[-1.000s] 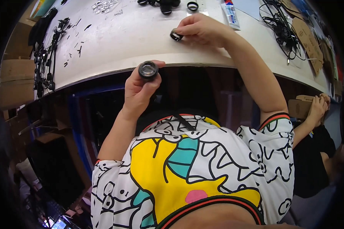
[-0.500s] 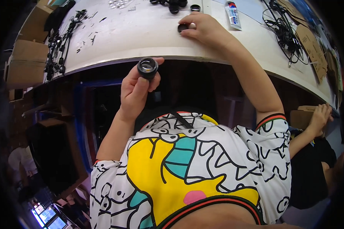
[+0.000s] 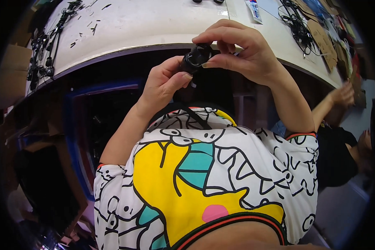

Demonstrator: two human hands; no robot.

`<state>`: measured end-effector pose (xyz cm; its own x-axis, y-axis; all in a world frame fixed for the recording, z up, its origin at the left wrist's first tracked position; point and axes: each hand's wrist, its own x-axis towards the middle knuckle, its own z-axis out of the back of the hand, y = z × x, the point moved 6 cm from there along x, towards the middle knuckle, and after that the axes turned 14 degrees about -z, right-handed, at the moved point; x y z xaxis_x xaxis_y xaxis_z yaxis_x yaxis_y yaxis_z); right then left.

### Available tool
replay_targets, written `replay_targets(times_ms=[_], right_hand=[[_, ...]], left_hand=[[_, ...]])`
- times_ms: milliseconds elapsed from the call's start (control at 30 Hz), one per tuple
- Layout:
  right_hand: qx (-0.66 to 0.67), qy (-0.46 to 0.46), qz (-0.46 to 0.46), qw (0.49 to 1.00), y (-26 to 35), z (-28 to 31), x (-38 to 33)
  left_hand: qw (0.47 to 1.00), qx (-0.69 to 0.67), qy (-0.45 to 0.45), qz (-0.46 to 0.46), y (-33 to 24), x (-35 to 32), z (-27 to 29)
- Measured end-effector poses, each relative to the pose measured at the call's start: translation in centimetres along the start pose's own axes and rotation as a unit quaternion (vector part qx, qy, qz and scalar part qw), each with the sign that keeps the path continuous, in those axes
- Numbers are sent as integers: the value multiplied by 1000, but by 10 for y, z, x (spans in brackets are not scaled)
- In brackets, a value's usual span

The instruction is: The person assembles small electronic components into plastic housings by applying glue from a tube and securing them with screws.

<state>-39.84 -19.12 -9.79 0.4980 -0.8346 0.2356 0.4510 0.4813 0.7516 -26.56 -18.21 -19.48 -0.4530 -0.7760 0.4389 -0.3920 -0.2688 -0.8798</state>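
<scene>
My left hand (image 3: 164, 81) holds a small black cylindrical part (image 3: 195, 58) just below the front edge of the white table (image 3: 146, 25). My right hand (image 3: 237, 50) meets it from the right, thumb and fingers pinching the top end of the same black part, where a black ring piece seems pressed on. Both hands hover in front of my chest, above my patterned shirt.
Black cables and small black bits (image 3: 41, 54) lie at the table's left end. A tube (image 3: 253, 9) and a tangle of black wires (image 3: 298, 25) lie at the right, by cardboard. Another person's hand (image 3: 341, 93) reaches to the table at the right.
My right hand left the tabletop with a small black ring and came down to the black part in my left hand. The two hands now meet at the table's edge.
</scene>
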Motion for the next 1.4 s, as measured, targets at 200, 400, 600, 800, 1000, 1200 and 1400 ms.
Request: replay_targets(times_ms=[200,400,600,800,1000,1200,1400], right_hand=[[-84,4,-9,996,7,-2,-6],[-112,28,-39,993,2,-6,-1],[-158,67,-43,984,-6,-14,-8],[-129,89,-55,986,-26,-31,-8],[-130,96,-25,987,-22,-34,-2],[-130,84,-69,986,-38,-29,-7],[-195,80,-55,976,-38,-27,-2]], left_hand=[[999,-40,20,17,5,4,0],[999,-17,16,24,15,7,3],[999,37,27,24,23,6,-5],[998,21,60,-18,44,0,1],[998,21,22,49,36,-11,8],[998,-27,37,50,54,-4,4],[996,-35,54,58,56,2,7]])
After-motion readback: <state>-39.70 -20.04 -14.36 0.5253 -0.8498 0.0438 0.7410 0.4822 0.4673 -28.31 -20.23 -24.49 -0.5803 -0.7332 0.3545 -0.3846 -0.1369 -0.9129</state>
